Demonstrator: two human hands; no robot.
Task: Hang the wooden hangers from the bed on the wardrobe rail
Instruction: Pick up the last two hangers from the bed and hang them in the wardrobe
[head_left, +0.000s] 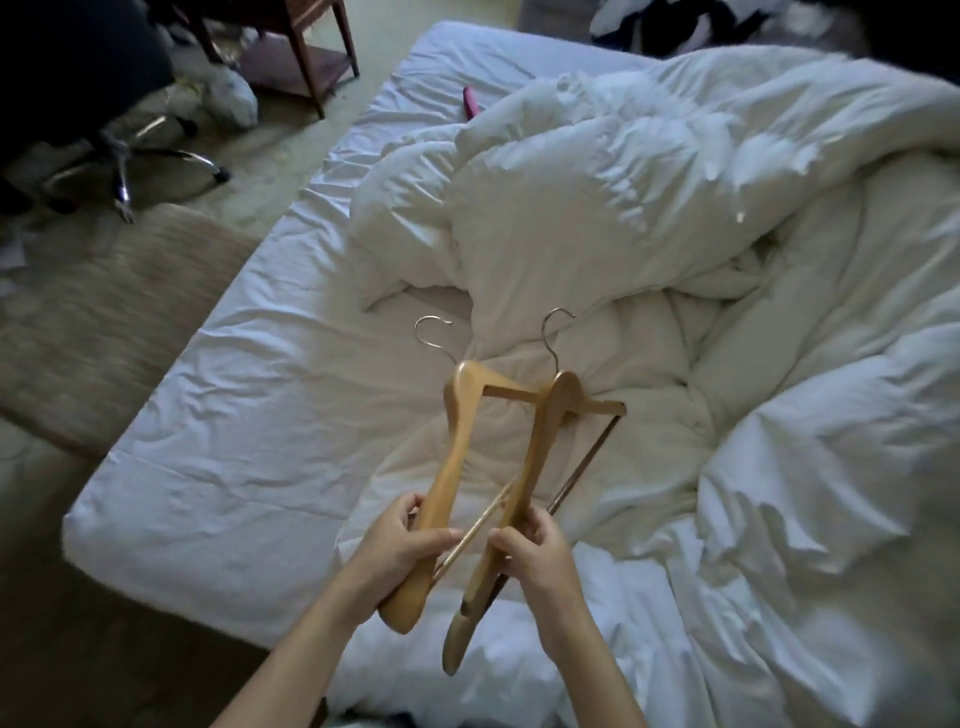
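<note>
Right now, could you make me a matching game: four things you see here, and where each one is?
1. wooden hangers
2. duvet
3. office chair
4. pink object

A. on the floor, left of the bed
B. crumpled on the bed
C. gripped in the left hand and right hand
D. at the bed's far end, beside the duvet

Pairs: 1-C, 2-B, 3-A, 4-D

Two crossed hangers (453, 457) above the bed (234, 415), duvet (623, 218) behind and right, office chair (124, 166) far left.
</note>
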